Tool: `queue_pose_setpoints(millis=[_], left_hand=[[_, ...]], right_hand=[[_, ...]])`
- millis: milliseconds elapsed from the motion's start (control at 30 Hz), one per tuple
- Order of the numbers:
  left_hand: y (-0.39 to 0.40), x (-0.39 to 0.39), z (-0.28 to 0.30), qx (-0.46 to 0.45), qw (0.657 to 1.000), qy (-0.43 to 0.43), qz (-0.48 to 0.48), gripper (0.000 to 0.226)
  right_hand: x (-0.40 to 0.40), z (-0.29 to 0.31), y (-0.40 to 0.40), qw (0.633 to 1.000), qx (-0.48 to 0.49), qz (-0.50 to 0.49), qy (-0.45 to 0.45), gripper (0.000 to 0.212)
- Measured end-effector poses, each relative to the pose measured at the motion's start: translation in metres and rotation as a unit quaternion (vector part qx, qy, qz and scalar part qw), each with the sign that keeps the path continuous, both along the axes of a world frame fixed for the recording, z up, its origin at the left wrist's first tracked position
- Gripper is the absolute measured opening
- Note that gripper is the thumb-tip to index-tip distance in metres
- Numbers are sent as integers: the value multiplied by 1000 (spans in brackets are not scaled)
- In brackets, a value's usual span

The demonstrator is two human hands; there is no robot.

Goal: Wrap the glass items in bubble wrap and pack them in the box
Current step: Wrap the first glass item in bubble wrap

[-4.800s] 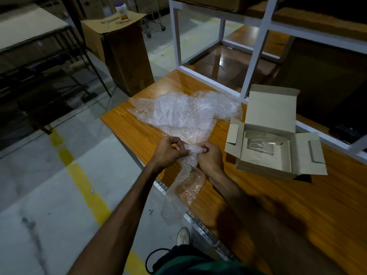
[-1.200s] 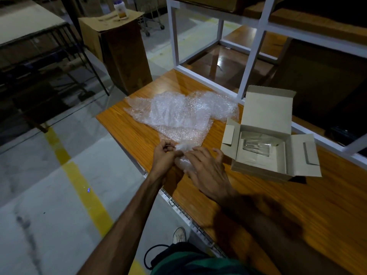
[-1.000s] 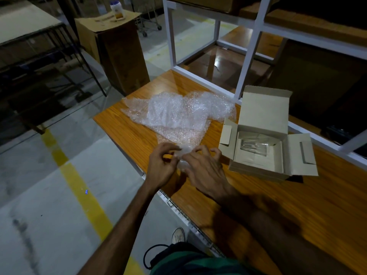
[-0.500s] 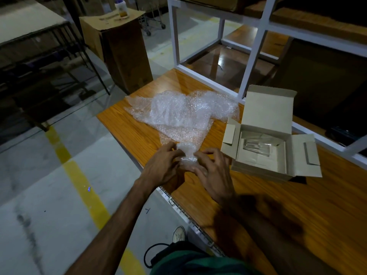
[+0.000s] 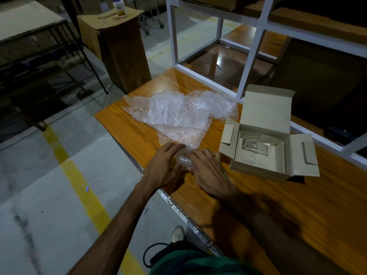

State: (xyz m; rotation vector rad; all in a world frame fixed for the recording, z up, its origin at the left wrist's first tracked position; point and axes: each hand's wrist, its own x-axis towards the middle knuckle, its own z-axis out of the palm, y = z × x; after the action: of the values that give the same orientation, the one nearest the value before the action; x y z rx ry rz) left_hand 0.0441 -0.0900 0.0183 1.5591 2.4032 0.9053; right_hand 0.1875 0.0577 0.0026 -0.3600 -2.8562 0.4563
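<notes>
A small bundle of bubble wrap (image 5: 183,158) lies on the wooden table (image 5: 258,205) near its front edge. The glass item inside it is hidden. My left hand (image 5: 163,167) curves over the bundle's left side. My right hand (image 5: 208,171) holds its right side with the fingers bent round it. The bundle stays joined to a large crumpled bubble wrap sheet (image 5: 178,112) spread out behind it. To the right stands an open cardboard box (image 5: 266,108) with its lid and flaps up. A clear wrapped glass item (image 5: 255,146) lies inside.
A white metal frame (image 5: 248,62) rises behind the box and the sheet. Left of the table is bare floor with a yellow line (image 5: 79,175). A tall carton (image 5: 119,48) with a jar on top stands beyond the table's far corner.
The tail of wrap that hung over the table edge has been rolled in. The bundle has come down onto the table, and both hands have closed in round it.
</notes>
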Motion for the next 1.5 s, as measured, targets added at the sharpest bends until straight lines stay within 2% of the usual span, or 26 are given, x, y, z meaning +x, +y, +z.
queue_pose_setpoints(millis=[200,467,533,600,667,733,800,933,1000,1100,1167,1300,1500], left_hand=[[3,-5,4,-60,995,75,-26,45],[9,1,14,-129,986,105,-7,48],[10,1,16,-143,985,98,-7,49],[12,0,18,-147,985,90,-4,48],[13,0,17,-146,985,89,-4,43],[14,0,16,-142,986,90,-7,41],[13,1,16,-137,986,90,-13,40],[9,-2,15,-122,988,96,-24,36],[9,-2,17,-118,988,100,-28,38],[9,-1,19,-117,987,104,-27,36],[9,1,18,-120,987,101,-20,35],[10,3,18,-123,988,91,-15,36],[9,2,14,-100,991,78,-32,34]], right_hand=[[-3,4,2,1000,5,15,9,39],[6,-1,0,998,-38,25,34,51],[11,-3,-2,993,-94,16,73,54],[18,-9,-4,979,-171,-44,106,61],[24,-17,-4,958,-253,-115,73,75],[26,-25,-3,949,-283,-139,-12,80],[26,-32,-1,953,-260,-137,-75,69],[18,-35,-3,967,-185,-169,-54,29],[16,-33,-2,966,-196,-164,-33,17],[20,-25,-2,936,-318,-150,9,4],[20,-28,-1,920,-362,-144,32,9],[13,-28,-5,849,-499,-165,52,9],[10,-26,-17,779,-566,-240,120,10]])
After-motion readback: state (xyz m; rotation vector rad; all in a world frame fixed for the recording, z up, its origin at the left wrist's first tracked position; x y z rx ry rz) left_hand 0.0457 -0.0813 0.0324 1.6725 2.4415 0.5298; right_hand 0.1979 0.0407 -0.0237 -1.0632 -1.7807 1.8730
